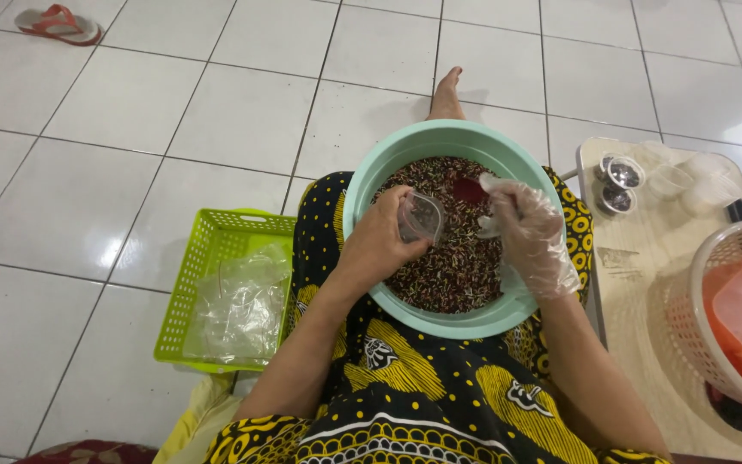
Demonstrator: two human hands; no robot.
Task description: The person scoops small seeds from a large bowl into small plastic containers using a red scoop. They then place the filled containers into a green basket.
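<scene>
Small clear plastic cup [421, 216] over the mint-green bowl [388, 167], held tilted in left hand [381, 245], grip closed around it. Red spoon [471, 190] just right of cup, above the dark mixed grains [457, 266] filling bowl; gloved right hand [529, 234] closed on its handle. Bowl sitting on lap, yellow-black patterned fabric [422, 378] beneath. Left of bowl: lime-green basket [184, 283] with clear plastic bags [238, 309] on tiled floor. Right of bowl: low desk [646, 283] with filled cups [618, 185] and a pale mesh basket [714, 258].

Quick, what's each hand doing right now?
Left hand: closed on a small clear cup.
Right hand, gloved: closed on a red spoon.
</scene>
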